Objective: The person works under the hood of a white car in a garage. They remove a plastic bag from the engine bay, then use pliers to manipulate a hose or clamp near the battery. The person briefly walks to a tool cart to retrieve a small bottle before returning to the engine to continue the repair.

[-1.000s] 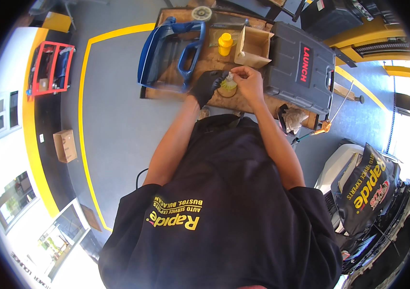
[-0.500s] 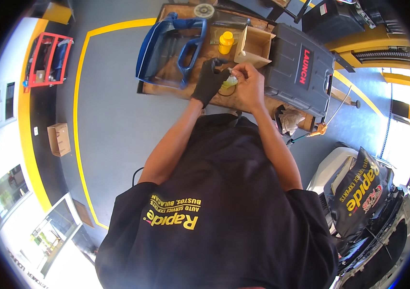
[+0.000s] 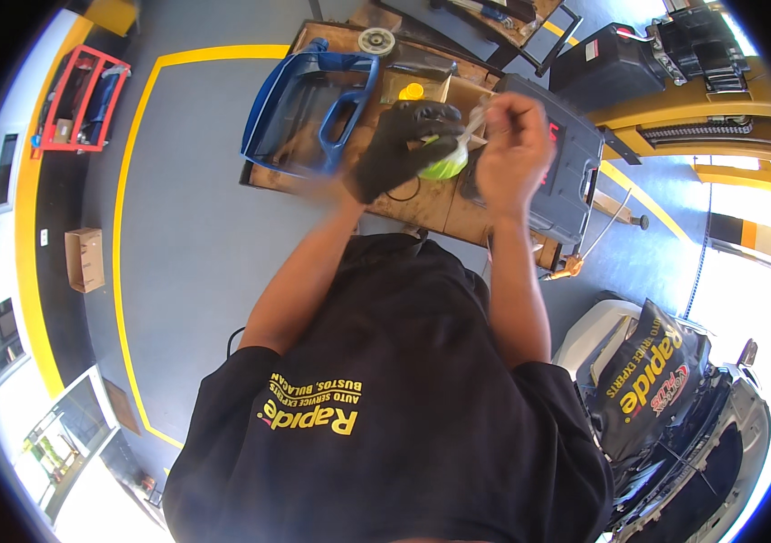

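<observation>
A small clear plastic bag with yellow-green contents (image 3: 445,166) hangs between my hands above the workbench. My left hand (image 3: 402,152), in a black glove, has its fingers closed around the side of the bag. With bare fingers my right hand (image 3: 517,152) pinches the bag's twisted, drawn-out top, higher and to the right. Just beyond the glove shows the yellow cap of a bottle (image 3: 412,91); the rest of that bottle is hidden. An open cardboard box (image 3: 467,94) stands behind the bag, partly covered by my hands.
A blue translucent jug (image 3: 263,113) lies on the bench's left part, near a round metal disc (image 3: 375,42). On the right sits a dark hard case (image 3: 574,181). A car with its hood up (image 3: 738,434) is at the lower right, and a red rack (image 3: 87,100) stands far left.
Both hands have risen nearer with the bag. My right hand has moved right and up, stretching the bag's top away from my left hand. The bench view has shifted slightly left.
</observation>
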`<state>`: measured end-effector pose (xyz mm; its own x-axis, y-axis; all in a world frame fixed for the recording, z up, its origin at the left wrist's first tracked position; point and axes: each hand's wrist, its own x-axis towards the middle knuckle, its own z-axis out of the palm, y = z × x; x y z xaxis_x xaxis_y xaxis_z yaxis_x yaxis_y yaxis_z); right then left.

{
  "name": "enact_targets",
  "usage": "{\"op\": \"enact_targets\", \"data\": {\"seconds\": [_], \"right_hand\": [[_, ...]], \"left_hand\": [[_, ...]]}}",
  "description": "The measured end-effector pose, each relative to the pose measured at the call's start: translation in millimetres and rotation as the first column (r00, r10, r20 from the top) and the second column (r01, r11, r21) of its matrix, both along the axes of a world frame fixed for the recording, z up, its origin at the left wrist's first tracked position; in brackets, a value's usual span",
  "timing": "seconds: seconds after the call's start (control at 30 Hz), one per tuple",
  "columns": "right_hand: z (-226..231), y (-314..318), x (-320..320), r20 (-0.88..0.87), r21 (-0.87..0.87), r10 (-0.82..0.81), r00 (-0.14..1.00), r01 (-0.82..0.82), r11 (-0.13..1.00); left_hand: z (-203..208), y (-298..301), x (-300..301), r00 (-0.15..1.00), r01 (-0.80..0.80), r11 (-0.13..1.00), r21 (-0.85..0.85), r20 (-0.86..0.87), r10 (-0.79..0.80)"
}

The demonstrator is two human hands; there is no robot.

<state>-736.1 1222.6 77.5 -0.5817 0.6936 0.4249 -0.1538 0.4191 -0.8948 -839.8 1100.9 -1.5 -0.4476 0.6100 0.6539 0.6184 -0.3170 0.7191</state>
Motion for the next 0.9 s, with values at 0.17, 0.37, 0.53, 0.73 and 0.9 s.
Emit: {"op": "enact_targets", "data": {"seconds": [0.17, 0.37, 0.53, 0.73, 0.9], "right_hand": [[67, 43, -21, 0.068, 0.091, 0.024, 0.997, -0.030, 0.995], [40, 81, -34, 0.156, 0.122, -0.094, 0.983, 0.075, 0.990], [32, 96, -39, 0.179, 0.132, -0.155, 0.971, 0.133, 0.982], [40, 88, -32, 0.163, 0.071, -0.125, 0.979, 0.114, 0.991], [57, 45, -20, 0.040, -0.094, -0.144, 0.989, 0.147, 0.985]], "left_hand": [[-23, 10, -33, 0.958, -0.246, 0.874, -0.419, 0.036, 0.286], [-80, 45, -10, 0.920, -0.363, 0.748, -0.556, -0.344, 0.190], [-101, 48, -12, 0.925, -0.352, 0.755, -0.553, -0.329, 0.190], [-94, 15, 5, 0.946, -0.311, 0.751, -0.583, -0.264, 0.188], [-94, -18, 18, 0.917, -0.355, 0.742, -0.569, -0.367, 0.157]]}}
